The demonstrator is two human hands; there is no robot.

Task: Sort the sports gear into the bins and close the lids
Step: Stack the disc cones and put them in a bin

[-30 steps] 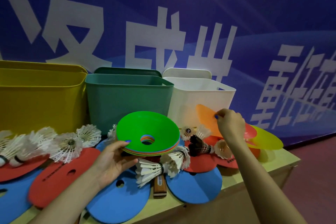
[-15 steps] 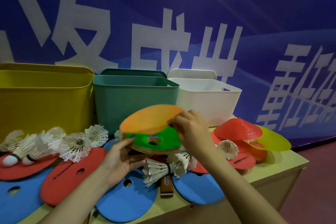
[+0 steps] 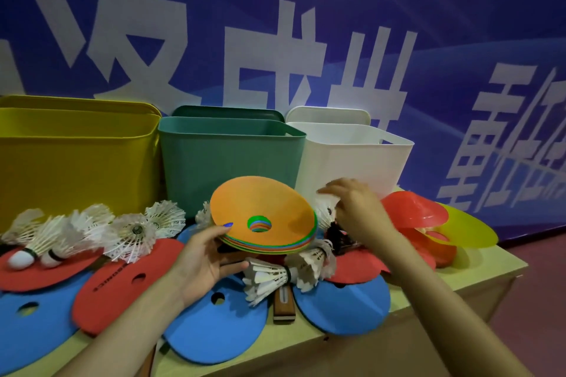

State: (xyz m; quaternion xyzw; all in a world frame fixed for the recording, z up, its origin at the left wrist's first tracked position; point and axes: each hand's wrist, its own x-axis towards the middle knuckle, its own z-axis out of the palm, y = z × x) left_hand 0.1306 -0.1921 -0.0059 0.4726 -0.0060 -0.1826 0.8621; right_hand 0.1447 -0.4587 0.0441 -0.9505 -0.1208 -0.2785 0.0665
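Note:
My left hand (image 3: 205, 260) grips the near edge of a stack of disc cones (image 3: 263, 214), an orange one on top, held tilted above the table. My right hand (image 3: 355, 214) hovers just right of the stack with relaxed fingers and holds nothing. Three open bins stand at the back: yellow (image 3: 76, 159), green (image 3: 226, 159) and white (image 3: 352, 159), each with its lid upright behind it. A red cone (image 3: 410, 211) and a yellow cone (image 3: 468, 229) lie at the right. White shuttlecocks (image 3: 128, 232) and red and blue paddle-shaped discs (image 3: 122, 281) cover the table.
A bundle of shuttlecocks (image 3: 275, 272) lies under the stack, over a wooden paddle handle (image 3: 283, 304). A dark shuttlecock (image 3: 337, 234) sits by my right hand. The table's front edge (image 3: 337, 343) runs below; a blue banner wall stands right behind the bins.
My right hand carried the orange cone from the right pile, laid it on top of the stack in my left hand, let go and drew back to the right.

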